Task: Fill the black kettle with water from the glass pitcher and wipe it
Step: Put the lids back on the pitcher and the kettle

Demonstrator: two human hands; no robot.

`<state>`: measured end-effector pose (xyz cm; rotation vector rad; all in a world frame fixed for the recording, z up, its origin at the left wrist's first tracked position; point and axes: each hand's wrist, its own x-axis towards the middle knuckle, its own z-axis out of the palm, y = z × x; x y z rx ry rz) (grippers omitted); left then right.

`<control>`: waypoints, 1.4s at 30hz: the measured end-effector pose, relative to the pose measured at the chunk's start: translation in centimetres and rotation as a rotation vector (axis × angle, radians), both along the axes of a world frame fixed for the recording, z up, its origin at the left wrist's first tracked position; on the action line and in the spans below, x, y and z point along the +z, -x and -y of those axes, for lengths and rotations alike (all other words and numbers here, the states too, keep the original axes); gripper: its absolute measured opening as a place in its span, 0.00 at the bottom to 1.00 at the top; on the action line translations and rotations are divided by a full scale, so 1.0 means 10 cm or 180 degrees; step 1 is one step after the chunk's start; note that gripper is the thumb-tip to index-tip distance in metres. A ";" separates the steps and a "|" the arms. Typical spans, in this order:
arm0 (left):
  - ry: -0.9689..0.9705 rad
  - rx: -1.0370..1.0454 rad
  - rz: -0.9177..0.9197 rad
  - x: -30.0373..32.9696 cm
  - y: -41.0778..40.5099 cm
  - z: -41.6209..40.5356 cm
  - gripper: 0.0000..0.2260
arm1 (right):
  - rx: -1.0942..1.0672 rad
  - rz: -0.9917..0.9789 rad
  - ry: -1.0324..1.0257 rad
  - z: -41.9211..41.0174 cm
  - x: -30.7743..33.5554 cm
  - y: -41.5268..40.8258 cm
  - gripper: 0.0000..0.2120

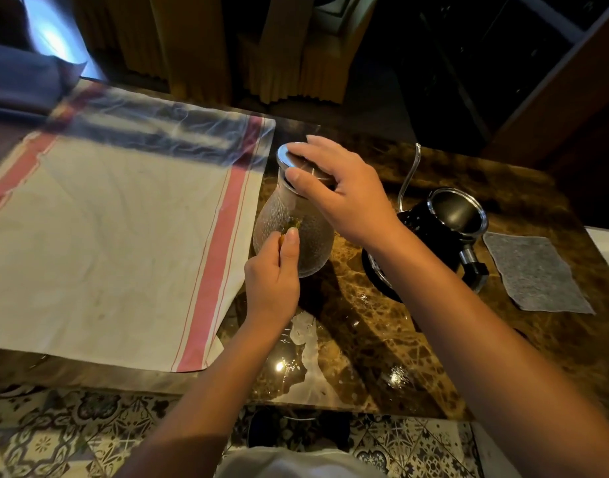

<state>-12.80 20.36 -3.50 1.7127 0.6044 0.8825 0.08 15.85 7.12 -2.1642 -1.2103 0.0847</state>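
Pitcher (293,232) stands left of the open kettle (444,229), ready for pouring. Right hand (344,198) grasps its lid (296,160), likely to remove it; left hand (272,281) steadies the body.

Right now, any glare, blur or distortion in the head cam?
Head view: dim and warm; point glints on the marble table; sheen and smear across the striped cloth far edge; wide-angle bowing at the borders; glass pitcher and black kettle reasonably sharp.

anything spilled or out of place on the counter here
No clear spill. Pale glossy patches on the marble counter near its front edge could be glare or water; I cannot tell. The glass pitcher stands upright, both hands on it, and the black kettle sits open beside the grey cloth.
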 end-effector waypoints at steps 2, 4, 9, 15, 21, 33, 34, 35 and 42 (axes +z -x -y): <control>-0.0029 0.0020 0.0017 0.00 -0.01 0.00 0.16 | 0.0008 0.0005 0.0069 0.01 0.02 -0.01 0.25; -0.0014 0.0006 0.0037 0.00 -0.02 0.00 0.16 | 0.0062 0.0048 0.0209 0.01 0.07 -0.03 0.26; 0.0026 0.0030 0.0135 0.00 -0.07 0.01 0.18 | 0.0284 -0.0034 0.0447 0.00 0.26 -0.14 0.23; 0.0038 0.0154 0.0151 -0.01 -0.17 -0.01 0.19 | 0.0084 0.0680 0.0587 -0.06 -0.12 0.00 0.27; 0.0408 0.0095 0.0198 0.03 -0.14 0.04 0.19 | 0.0094 0.0568 0.0591 -0.04 -0.07 -0.01 0.27; -0.0551 0.0169 -0.0732 0.23 0.11 -0.11 0.20 | 0.0136 0.0982 0.1010 0.35 0.20 -0.01 0.22; -0.0655 0.0184 -0.0958 0.29 0.15 -0.13 0.18 | 0.0165 0.0884 0.0987 0.43 0.24 -0.01 0.22; -0.0740 0.0234 -0.1163 0.35 0.20 -0.16 0.15 | 0.0187 0.0776 0.0954 0.53 0.28 -0.02 0.23; -0.0687 0.0754 -0.0937 0.69 0.51 0.34 0.06 | -0.0122 0.0504 0.0174 1.55 0.47 -0.28 0.25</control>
